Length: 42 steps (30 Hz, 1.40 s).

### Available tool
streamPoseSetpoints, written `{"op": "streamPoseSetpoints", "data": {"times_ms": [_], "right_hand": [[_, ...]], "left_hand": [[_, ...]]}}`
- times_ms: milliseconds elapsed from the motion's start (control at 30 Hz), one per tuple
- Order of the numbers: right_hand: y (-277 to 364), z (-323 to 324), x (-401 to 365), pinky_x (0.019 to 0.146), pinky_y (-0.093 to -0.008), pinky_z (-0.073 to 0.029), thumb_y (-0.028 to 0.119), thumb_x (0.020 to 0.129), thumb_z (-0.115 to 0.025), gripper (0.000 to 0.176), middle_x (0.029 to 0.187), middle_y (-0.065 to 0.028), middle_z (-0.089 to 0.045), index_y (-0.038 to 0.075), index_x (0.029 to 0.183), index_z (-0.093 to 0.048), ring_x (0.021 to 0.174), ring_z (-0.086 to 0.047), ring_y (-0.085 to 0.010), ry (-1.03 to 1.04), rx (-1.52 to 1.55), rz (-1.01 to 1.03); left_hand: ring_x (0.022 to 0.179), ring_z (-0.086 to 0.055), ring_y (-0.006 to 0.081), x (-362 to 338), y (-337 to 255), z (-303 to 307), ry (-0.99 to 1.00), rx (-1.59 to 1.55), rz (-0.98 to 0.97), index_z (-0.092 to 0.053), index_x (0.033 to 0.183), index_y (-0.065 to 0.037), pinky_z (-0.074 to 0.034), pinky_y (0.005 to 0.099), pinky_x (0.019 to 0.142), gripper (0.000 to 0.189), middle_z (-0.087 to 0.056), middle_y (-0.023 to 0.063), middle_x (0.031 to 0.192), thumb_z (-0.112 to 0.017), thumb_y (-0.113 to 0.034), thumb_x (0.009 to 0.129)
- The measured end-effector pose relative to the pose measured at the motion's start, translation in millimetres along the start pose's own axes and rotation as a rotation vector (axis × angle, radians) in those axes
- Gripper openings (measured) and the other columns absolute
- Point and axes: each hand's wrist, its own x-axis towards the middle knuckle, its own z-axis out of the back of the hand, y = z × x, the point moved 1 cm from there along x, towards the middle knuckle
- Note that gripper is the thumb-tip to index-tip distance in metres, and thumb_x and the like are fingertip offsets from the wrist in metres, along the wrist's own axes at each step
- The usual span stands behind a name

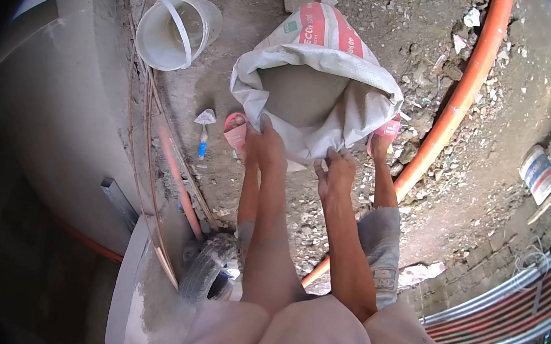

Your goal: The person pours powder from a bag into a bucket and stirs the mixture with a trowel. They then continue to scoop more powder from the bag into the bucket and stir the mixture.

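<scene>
A white woven sack (371, 108) with red and white print stands between my feet, its mouth rolled open. Grey powder (305, 90), like cement, fills the inside. My left hand (266, 145) is closed on the near left part of the sack's rim, thumb uppermost. At the near edge, slightly right of the middle, my right hand (338, 172) has its fingers curled against the rim, pinching the folded cloth. Part of the fingers of both hands is hidden by the sack or the hands themselves.
A white bucket (169, 34) stands at the upper left, with a trowel (204, 130) on the ground below it. An orange pipe (461, 118) curves along the right. Thin rods (151, 103) lie left, near a tyre (206, 269). Rubble covers the ground; a tub (539, 175) lies far right.
</scene>
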Motion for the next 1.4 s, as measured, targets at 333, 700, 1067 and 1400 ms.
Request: {"op": "streamPoseSetpoints", "data": {"times_ms": [333, 700, 1067, 1400], "right_hand": [[-23, 23, 74, 0.107, -0.0523, -0.032, 0.009, 0.090, -0.036, 0.040, 0.134, -0.0159, -0.048, 0.001, 0.129, -0.044, 0.126, -0.045, -0.0315, 0.523, 0.692, -0.214], [46, -1, 3, 0.093, -0.0445, -0.040, 0.011, 0.084, -0.059, 0.056, 0.126, -0.0158, -0.042, 0.001, 0.133, -0.036, 0.110, -0.046, -0.0330, -0.160, -0.879, 1.061], [123, -157, 74, 0.068, -0.0352, -0.050, 0.020, 0.091, -0.056, 0.018, 0.090, -0.0105, -0.065, 0.008, 0.103, -0.063, 0.078, -0.065, -0.0221, 0.684, -1.803, 1.195], [235, -247, 140, 0.074, -0.0274, -0.053, 0.034, 0.086, -0.067, 0.039, 0.091, -0.0068, -0.067, -0.001, 0.103, -0.064, 0.079, -0.064, -0.0139, 0.827, -1.325, 0.193]], "left_hand": [[0.128, -0.041, 0.0319, 23, 43, -1, 0.529, -1.394, 0.445, -0.042, 0.134, -0.007, -0.029, 0.0510, 0.108, 0.044, -0.044, 0.0110, 0.139, -0.040, -0.029, 0.096], [0.117, -0.049, 0.0316, 47, 59, -8, -0.090, -1.066, 0.523, -0.040, 0.132, -0.003, -0.042, 0.0509, 0.096, 0.054, -0.044, 0.0114, 0.134, -0.042, -0.039, 0.092], [0.112, -0.049, 0.0349, 8, -10, -51, -0.332, -0.304, 0.198, -0.036, 0.132, 0.010, -0.041, 0.0426, 0.090, 0.065, -0.044, 0.0259, 0.126, -0.047, -0.042, 0.096], [0.109, -0.056, 0.0243, 84, 81, 18, 0.410, -0.989, 0.437, -0.050, 0.119, -0.002, -0.047, 0.0420, 0.093, 0.049, -0.056, 0.0103, 0.115, -0.055, -0.042, 0.092]]}}
